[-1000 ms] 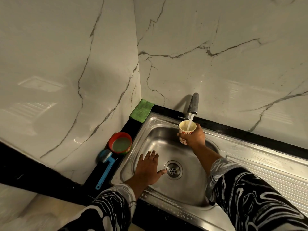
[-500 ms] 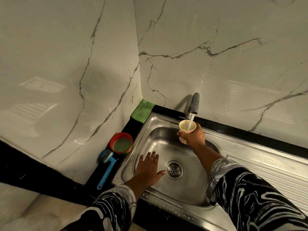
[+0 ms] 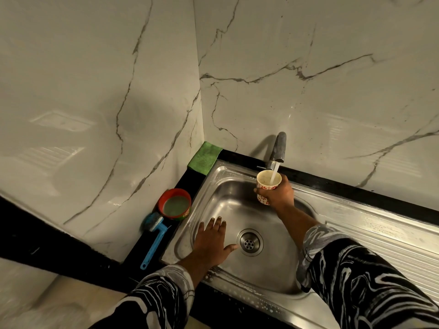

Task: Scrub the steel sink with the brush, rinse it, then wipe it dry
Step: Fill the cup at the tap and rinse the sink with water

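Meanwhile right hand point(image 3: 278, 194) grips cup point(image 3: 268, 185) under running tap point(image 3: 278, 148); left hand point(image 3: 211, 243) spread flat on sink point(image 3: 237, 205) floor beside drain point(image 3: 250, 243).

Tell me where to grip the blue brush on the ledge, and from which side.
Grip the brush by its long handle, toward the free near end. Come from the sink side: the wall stands close behind it, and the head lies right beside the red bowl.
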